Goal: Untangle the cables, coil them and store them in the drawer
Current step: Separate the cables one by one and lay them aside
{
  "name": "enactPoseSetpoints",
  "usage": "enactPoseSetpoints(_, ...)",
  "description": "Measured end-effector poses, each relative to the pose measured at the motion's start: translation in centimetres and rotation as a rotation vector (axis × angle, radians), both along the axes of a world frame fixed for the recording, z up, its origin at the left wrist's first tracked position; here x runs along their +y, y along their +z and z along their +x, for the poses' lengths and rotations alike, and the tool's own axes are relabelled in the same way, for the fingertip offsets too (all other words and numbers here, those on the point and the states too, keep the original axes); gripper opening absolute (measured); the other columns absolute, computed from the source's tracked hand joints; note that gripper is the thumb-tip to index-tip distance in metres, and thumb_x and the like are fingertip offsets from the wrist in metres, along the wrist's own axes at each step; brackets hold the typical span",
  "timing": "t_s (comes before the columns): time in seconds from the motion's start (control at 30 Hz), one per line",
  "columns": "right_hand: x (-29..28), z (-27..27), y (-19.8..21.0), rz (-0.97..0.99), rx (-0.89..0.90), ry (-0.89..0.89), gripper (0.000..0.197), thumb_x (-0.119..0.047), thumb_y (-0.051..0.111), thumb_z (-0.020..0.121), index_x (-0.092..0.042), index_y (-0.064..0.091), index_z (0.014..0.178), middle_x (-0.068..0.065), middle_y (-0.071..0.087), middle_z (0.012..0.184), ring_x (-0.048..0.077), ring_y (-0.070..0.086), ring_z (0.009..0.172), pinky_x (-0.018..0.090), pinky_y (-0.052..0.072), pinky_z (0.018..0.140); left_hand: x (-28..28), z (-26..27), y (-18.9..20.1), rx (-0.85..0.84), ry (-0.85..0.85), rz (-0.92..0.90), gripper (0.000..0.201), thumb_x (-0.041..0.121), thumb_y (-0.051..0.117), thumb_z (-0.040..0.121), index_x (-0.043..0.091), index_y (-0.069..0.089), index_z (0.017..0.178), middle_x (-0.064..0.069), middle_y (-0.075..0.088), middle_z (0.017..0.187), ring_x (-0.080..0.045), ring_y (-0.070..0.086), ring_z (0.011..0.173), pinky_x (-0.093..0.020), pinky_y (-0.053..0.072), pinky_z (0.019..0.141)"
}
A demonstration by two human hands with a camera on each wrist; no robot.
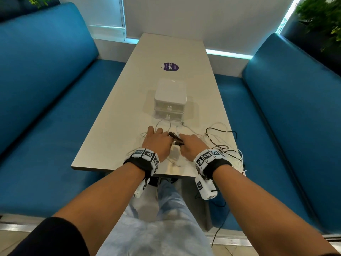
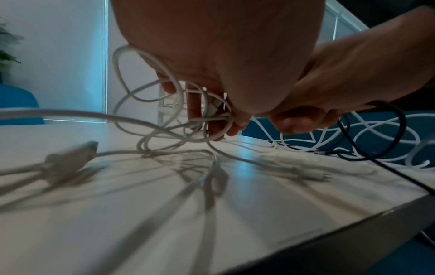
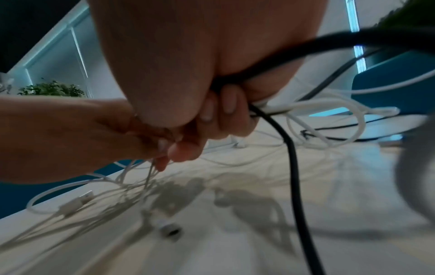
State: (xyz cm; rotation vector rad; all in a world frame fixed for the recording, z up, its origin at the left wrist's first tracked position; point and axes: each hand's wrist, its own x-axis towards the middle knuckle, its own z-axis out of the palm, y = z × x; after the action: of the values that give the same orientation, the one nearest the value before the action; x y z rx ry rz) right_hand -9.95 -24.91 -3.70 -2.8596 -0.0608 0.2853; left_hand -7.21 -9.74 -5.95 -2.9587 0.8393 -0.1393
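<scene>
A tangle of white cables (image 1: 162,126) and a black cable (image 1: 221,131) lies on the near end of the white table (image 1: 114,126). My left hand (image 1: 156,140) grips a bundle of white cable loops (image 2: 164,104) just above the tabletop. Right beside it, my right hand (image 1: 191,145) is curled round the black cable (image 3: 292,148) together with white strands (image 3: 329,106). A dark plug (image 1: 175,138) shows between the two hands. A white USB plug (image 2: 70,160) lies loose on the table. The white two-drawer box (image 1: 170,100) stands just beyond the hands, both drawers closed.
Blue benches (image 1: 46,89) flank the table on both sides. A purple sticker (image 1: 171,67) lies farther up the table. Cable loops (image 1: 234,154) hang over the table's right front corner. Plants (image 1: 321,17) stand at the back right.
</scene>
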Motion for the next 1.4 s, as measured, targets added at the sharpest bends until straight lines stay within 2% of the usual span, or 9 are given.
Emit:
enactPoseSetpoints(0.07, 0.5, 0.2, -0.3, 0.025, 0.024, -0.002, 0.012, -0.014, 0.043, 0.094, -0.014, 0.053, 0.101, 0.01, 0.059, 0.085, 0.031, 0.059, 0.077, 0.033, 0.045, 0.063, 0.2, 0.0, 0.2, 0.006, 0.007, -0.025, 0.027, 0.014, 0.044, 0.092, 0.029, 0.065, 0.099, 0.008, 0.063, 0.099, -0.022, 0.049, 0.101, -0.045, 0.027, 0.09)
enactPoseSetpoints(0.2, 0.1, 0.3, -0.1, -0.06, 0.011, 0.005, 0.017, -0.018, 0.042, 0.097, -0.016, 0.055, 0.108, 0.008, 0.056, 0.086, 0.028, 0.055, 0.075, 0.034, 0.046, 0.065, 1.6, 0.4, -0.5, 0.02, 0.012, -0.008, 0.024, 0.02, 0.044, 0.096, 0.029, 0.066, 0.099, 0.01, 0.063, 0.101, -0.022, 0.05, 0.104, -0.047, 0.026, 0.09)
enactPoseSetpoints(0.47, -4.2, 0.0, 0.4, -0.141, 0.012, -0.198, 0.023, -0.019, 0.042, 0.097, -0.018, 0.057, 0.116, 0.004, 0.055, 0.088, 0.025, 0.056, 0.076, 0.035, 0.051, 0.07, 3.7, 0.8, -0.8, 0.028, 0.02, 0.001, 0.026, 0.025, 0.041, 0.101, 0.029, 0.064, 0.112, 0.009, 0.062, 0.111, -0.022, 0.048, 0.113, -0.046, 0.026, 0.096)
enactPoseSetpoints(0.6, -2.2, -0.3, 0.1, -0.055, -0.036, -0.123, 0.022, -0.02, 0.043, 0.097, -0.017, 0.054, 0.116, 0.012, 0.062, 0.098, 0.032, 0.062, 0.083, 0.036, 0.051, 0.069, 1.9, 0.2, -0.7, 0.03, 0.0, 0.016, 0.024, 0.025, 0.043, 0.1, 0.027, 0.064, 0.11, 0.007, 0.064, 0.107, -0.023, 0.048, 0.11, -0.046, 0.026, 0.095)
enactPoseSetpoints(0.77, 0.7, -0.3, -0.3, 0.071, 0.045, -0.024, 0.016, -0.015, 0.044, 0.093, -0.017, 0.056, 0.103, 0.012, 0.065, 0.093, 0.031, 0.062, 0.079, 0.041, 0.055, 0.073, 0.7, -0.3, 0.0, 0.015, 0.001, -0.047, 0.025, 0.019, 0.042, 0.096, 0.027, 0.066, 0.095, 0.007, 0.063, 0.096, -0.022, 0.048, 0.103, -0.044, 0.027, 0.09)
enactPoseSetpoints(1.03, -1.4, 0.1, 0.0, -0.057, -0.01, -0.074, 0.02, -0.025, 0.044, 0.097, -0.02, 0.057, 0.112, 0.008, 0.063, 0.1, 0.028, 0.06, 0.083, 0.037, 0.051, 0.071, 2.6, 0.3, -1.2, -0.036, -0.044, -0.099, 0.027, 0.033, 0.038, 0.102, 0.031, 0.064, 0.109, 0.012, 0.064, 0.106, -0.02, 0.051, 0.106, -0.044, 0.029, 0.088)
enactPoseSetpoints(1.2, -2.7, 0.1, 0.4, -0.087, -0.035, -0.146, 0.019, -0.022, 0.045, 0.098, -0.02, 0.056, 0.112, 0.008, 0.062, 0.099, 0.025, 0.052, 0.077, 0.034, 0.045, 0.068, 2.2, 0.4, -0.7, -0.057, -0.046, -0.098, 0.024, 0.022, 0.046, 0.098, 0.031, 0.058, 0.117, 0.013, 0.059, 0.117, -0.019, 0.047, 0.113, -0.043, 0.028, 0.091)
enactPoseSetpoints(1.33, -4.0, -0.4, 0.5, -0.085, -0.016, -0.225, 0.02, -0.022, 0.045, 0.098, -0.02, 0.056, 0.114, 0.003, 0.052, 0.084, 0.026, 0.053, 0.077, 0.034, 0.045, 0.069, 2.7, 0.6, -0.7, 0.026, -0.043, -0.139, 0.059, 0.002, 0.052, 0.084, 0.03, 0.043, 0.135, 0.008, 0.052, 0.134, -0.02, 0.047, 0.122, -0.042, 0.032, 0.096)
enactPoseSetpoints(1.4, -4.2, -0.7, 0.3, -0.059, 0.007, -0.217, 0.019, -0.023, 0.046, 0.098, -0.018, 0.058, 0.112, 0.008, 0.059, 0.094, 0.029, 0.056, 0.081, 0.034, 0.047, 0.071, 2.7, 0.8, -0.7, 0.079, -0.05, -0.247, 0.06, -0.002, 0.052, 0.085, 0.024, 0.039, 0.138, 0.002, 0.05, 0.137, -0.023, 0.051, 0.12, -0.04, 0.036, 0.096)
